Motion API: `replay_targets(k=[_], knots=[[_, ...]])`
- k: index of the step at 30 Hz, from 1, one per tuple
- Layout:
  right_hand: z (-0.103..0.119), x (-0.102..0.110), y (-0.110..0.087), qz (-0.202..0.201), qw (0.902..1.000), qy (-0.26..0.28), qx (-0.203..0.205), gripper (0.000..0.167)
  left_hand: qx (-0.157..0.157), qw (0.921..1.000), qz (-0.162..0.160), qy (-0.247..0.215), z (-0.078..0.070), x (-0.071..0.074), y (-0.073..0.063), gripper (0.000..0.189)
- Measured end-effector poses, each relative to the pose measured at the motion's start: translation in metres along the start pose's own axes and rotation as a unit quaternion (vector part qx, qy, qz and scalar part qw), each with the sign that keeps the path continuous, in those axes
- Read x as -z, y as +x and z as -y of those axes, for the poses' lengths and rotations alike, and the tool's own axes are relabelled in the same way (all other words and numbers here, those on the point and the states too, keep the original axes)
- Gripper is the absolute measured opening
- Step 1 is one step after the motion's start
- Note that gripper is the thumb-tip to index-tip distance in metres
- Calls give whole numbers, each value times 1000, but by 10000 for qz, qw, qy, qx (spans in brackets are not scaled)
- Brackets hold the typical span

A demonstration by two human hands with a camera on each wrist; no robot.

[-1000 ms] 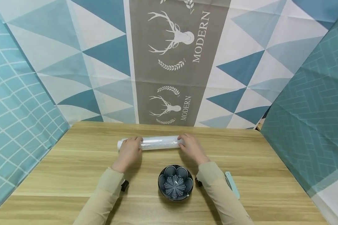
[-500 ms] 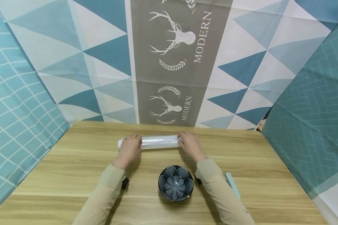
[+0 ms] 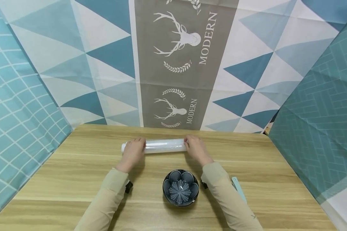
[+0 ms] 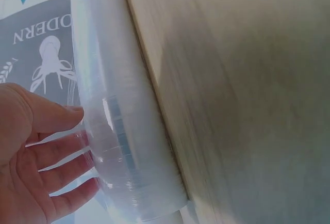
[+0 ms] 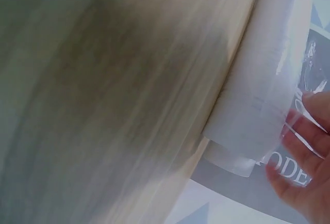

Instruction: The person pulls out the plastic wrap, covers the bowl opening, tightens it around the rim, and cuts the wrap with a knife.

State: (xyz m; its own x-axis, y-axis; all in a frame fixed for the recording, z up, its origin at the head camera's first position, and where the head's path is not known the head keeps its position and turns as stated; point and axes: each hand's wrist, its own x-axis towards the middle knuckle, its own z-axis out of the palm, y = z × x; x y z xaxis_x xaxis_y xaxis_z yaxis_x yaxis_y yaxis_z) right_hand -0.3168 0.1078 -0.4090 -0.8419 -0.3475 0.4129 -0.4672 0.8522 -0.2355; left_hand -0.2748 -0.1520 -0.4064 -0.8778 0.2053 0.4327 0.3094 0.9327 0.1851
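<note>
A roll of clear cling film [image 3: 164,146] lies crosswise near the back of the wooden table, its white core poking out at the left. My left hand [image 3: 134,152] is at the roll's left part; in the left wrist view its thumb and fingers [image 4: 64,144] pinch clear film along the roll's side. At the other end, my right hand [image 3: 196,149] holds film too, and in the right wrist view a thin sheet stretches between the roll and the fingers [image 5: 304,136]. The film's loose edge is hard to make out.
A dark blue flower-patterned bowl [image 3: 180,188] stands between my forearms, nearer the front. Beside my right sleeve lies a slim light-blue tool [image 3: 239,190], partly covered by the arm. A patterned cloth [image 3: 176,77] hangs behind the table's back edge.
My right hand has shifted very slightly right along the roll. The left hand, the roll and the bowl stay practically where they were.
</note>
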Motion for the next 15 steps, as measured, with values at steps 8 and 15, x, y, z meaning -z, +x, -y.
replay_targets(k=[8, 15], knots=[[2, 3, -2, 66, 9980, 565, -273, 4, -4, 10000, -87, 22, -3, 0, -3, 10], [1, 6, -8, -104, 9972, 721, -178, 4, -203, 9991, -364, 71, -8, 3, -8, 16]])
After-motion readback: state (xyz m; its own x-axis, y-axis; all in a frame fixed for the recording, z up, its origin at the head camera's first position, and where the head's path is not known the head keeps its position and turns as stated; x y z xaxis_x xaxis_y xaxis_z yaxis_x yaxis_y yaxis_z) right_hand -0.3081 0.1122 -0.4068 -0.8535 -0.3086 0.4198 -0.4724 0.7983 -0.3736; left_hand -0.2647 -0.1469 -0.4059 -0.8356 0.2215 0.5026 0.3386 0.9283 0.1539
